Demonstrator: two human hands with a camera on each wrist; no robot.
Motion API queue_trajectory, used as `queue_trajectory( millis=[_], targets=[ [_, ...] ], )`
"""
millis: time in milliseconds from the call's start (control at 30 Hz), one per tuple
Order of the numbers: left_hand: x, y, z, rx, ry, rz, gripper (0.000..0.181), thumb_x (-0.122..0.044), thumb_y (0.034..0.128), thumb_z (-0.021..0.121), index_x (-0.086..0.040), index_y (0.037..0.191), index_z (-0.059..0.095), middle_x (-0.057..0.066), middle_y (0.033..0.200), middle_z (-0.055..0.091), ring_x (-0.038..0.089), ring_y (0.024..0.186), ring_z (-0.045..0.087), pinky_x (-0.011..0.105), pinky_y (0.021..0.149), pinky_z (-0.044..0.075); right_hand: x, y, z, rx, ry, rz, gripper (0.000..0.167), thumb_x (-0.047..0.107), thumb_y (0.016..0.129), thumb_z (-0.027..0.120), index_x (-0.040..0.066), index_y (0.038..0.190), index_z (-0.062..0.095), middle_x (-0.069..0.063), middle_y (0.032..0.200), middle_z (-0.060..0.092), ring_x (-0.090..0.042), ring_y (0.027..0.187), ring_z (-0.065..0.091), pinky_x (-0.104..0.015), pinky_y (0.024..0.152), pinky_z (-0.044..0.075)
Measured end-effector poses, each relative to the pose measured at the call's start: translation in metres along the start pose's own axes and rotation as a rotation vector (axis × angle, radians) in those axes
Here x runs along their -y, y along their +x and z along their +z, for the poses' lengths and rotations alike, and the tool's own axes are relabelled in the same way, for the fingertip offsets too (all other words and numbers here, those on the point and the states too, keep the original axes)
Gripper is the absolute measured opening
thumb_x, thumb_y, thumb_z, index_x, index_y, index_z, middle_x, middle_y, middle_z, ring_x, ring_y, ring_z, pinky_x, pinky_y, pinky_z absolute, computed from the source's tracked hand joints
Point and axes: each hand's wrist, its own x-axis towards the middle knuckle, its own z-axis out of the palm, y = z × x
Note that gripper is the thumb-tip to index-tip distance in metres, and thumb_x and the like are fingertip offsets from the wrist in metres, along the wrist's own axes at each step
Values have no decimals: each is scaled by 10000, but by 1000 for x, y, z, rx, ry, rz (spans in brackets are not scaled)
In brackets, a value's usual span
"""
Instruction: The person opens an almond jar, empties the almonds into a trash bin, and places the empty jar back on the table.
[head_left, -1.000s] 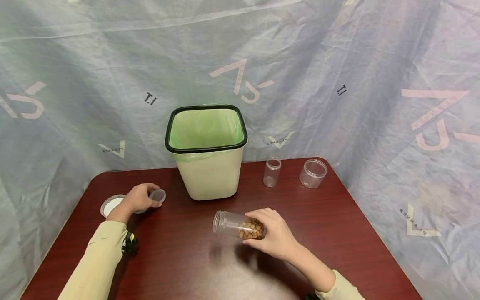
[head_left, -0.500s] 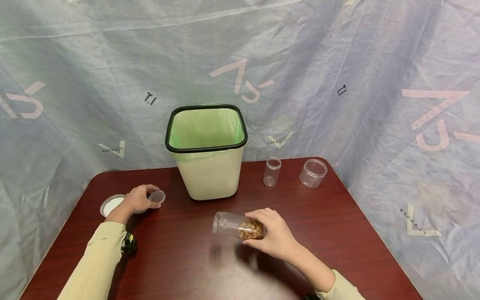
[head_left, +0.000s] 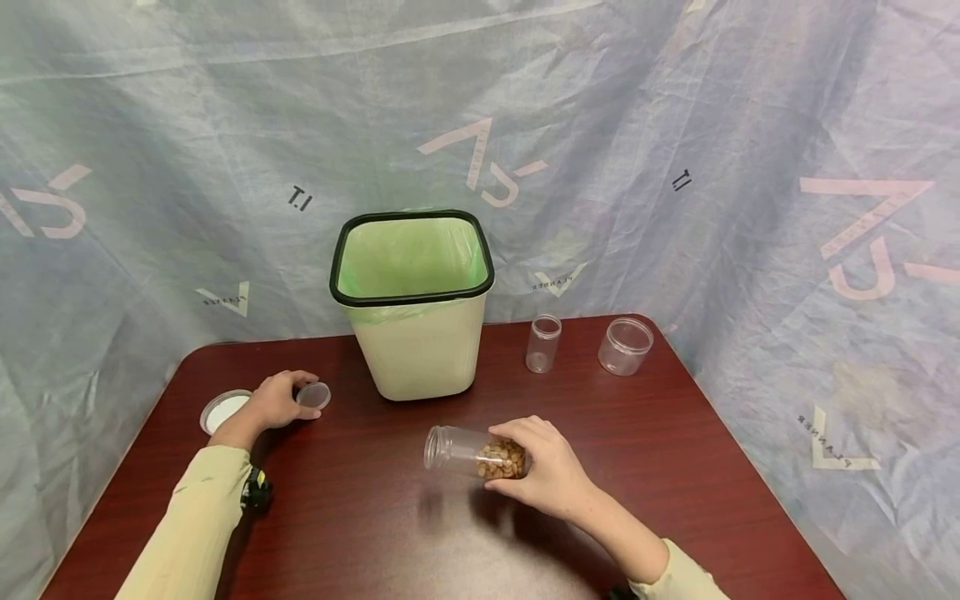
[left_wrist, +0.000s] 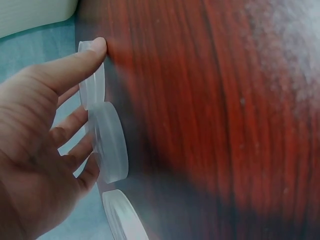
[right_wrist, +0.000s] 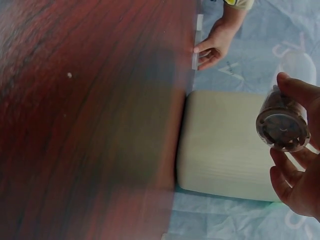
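Note:
My left hand point(head_left: 274, 402) pinches a small clear lid point(head_left: 315, 396) at the left side of the table, thumb on the near edge and fingers round the far side. The left wrist view shows that lid point(left_wrist: 95, 82) beside a second translucent lid point(left_wrist: 112, 142), partly hidden in the head view by the hand. Above the table's middle, my right hand point(head_left: 550, 468) grips a clear jar point(head_left: 463, 448) by its base end. The jar lies sideways, its uncovered mouth to the left, with brown nuts or similar pieces point(head_left: 501, 459) near its base.
A cream bin point(head_left: 420, 346) with a black rim and green liner stands at the back. To its right are a narrow clear jar point(head_left: 543, 344) and a wide one point(head_left: 626, 347). A round lid with a white face point(head_left: 225, 410) lies left of my left hand.
My left hand and the small lid have sunk slightly toward the table. The right hand holds the jar almost still.

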Motion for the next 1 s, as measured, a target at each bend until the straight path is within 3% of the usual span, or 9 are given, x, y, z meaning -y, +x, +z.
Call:
queue_trajectory(
  millis=[233, 500, 667, 833, 1000],
  targets=[
    [-2, -5, -5, -44, 79, 46, 693, -298, 750, 847, -11, 1315, 568, 250, 1204, 540, 493, 1091, 465, 679, 816, 350, -1, 0, 0, -24, 1, -19, 684, 339, 558, 955, 185, 1161, 671, 118, 1099, 634, -76, 976, 565, -285, 839, 447],
    [-13, -4, -26, -42, 77, 77, 686, -250, 770, 833, 14, 1331, 539, 281, 1251, 489, 462, 1114, 483, 633, 823, 409, -1, 0, -2, -18, -7, -9, 678, 336, 567, 955, 197, 1166, 670, 132, 1099, 633, -46, 990, 560, -289, 841, 445],
    [-25, -2, -42, -23, 3, 89, 680, -239, 812, 796, 54, 1348, 499, 319, 1280, 466, 487, 1163, 448, 607, 888, 414, -2, 0, -2, -18, -6, -16, 691, 344, 560, 956, 198, 1171, 667, 126, 1096, 636, -54, 984, 563, -304, 833, 442],
    [-40, 3, -62, -52, -86, 79, 558, -251, 939, 651, 47, 1374, 467, 313, 1296, 472, 476, 1161, 457, 591, 905, 408, -1, 0, -2, -10, -16, -9, 691, 358, 564, 953, 205, 1173, 667, 131, 1099, 636, -37, 993, 552, -283, 839, 439],
    [-57, 6, -82, -76, -170, 78, 537, -258, 988, 577, 58, 1398, 434, 326, 1328, 472, 486, 1177, 480, 571, 913, 431, 0, 1, -3, -8, -5, -14, 687, 349, 567, 951, 196, 1174, 666, 118, 1099, 640, -62, 982, 562, -303, 829, 444]
  ],
)
